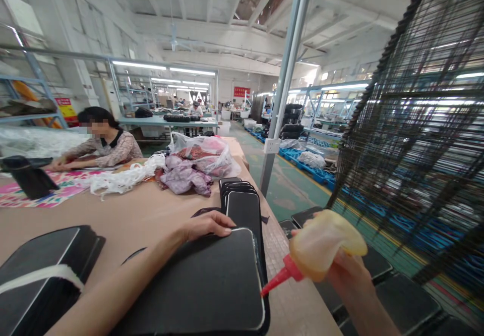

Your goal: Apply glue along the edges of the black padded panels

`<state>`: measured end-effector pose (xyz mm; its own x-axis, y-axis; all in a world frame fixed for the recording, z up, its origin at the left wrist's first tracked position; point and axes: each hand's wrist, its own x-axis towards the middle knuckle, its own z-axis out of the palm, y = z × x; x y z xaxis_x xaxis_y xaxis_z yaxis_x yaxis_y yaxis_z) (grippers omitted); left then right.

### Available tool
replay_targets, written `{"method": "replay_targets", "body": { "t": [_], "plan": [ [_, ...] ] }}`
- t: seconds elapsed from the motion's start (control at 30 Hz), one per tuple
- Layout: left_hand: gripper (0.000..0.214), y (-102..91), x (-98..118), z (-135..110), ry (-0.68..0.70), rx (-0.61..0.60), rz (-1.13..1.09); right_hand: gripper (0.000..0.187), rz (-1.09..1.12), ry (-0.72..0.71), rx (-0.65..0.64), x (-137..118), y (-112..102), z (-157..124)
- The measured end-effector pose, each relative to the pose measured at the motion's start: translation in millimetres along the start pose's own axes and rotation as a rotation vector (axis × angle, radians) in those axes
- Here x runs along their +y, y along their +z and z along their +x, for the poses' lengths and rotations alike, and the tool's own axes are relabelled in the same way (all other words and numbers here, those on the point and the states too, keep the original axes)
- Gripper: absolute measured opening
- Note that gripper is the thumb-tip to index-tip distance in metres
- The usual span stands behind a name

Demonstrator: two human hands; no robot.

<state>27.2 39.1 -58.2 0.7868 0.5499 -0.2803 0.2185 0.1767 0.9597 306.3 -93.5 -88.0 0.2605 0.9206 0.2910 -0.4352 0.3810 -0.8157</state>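
Observation:
A black panel with rounded corners (204, 280) lies before me, a pale line of glue running along its right and top edges. My left hand (212, 225) grips the panel's far edge, fingers bent together over it. In my right hand (348, 268) is a translucent yellowish glue bottle (321, 245), squeezed and tipped downward. The tip of its red nozzle (276, 280) touches the panel's right edge or sits just over it. Beyond the panel, several similar black panels (244, 207) lie overlapped in a row.
At left stands a stack of black panels (34, 270) with a white strap. Fabric in plastic bags (200, 159) lies further back on the brown table (124, 217). A co-worker (109, 142) sits at left. More black panels (404, 295) lie below right, near a wire rack (423, 104) and a post (282, 89).

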Motion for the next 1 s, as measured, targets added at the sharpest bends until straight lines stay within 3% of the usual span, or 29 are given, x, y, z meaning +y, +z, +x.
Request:
{"method": "replay_targets", "body": {
  "t": [0.23, 0.6, 0.83, 1.0],
  "plan": [
    [0.030, -20.3, -9.2, -9.4, -0.020, 0.030, -0.031, 0.065, 0.004, -0.013, 0.019, 15.4, 2.3, 2.1],
    [0.039, -50.0, -29.7, -12.1, 0.005, 0.089, -0.164, 0.046, -0.030, -0.112, 0.235, 28.1, 18.0, -10.7],
    [0.037, -59.2, -40.8, -3.1, 0.020, 0.152, -0.295, 0.059, -0.036, -0.214, 0.457, 30.2, 28.7, -10.3],
    [0.035, -61.0, -48.5, 5.5, 0.037, 0.209, -0.383, 0.059, -0.053, -0.270, 0.480, 28.6, 34.7, -10.5]
  ]
}}
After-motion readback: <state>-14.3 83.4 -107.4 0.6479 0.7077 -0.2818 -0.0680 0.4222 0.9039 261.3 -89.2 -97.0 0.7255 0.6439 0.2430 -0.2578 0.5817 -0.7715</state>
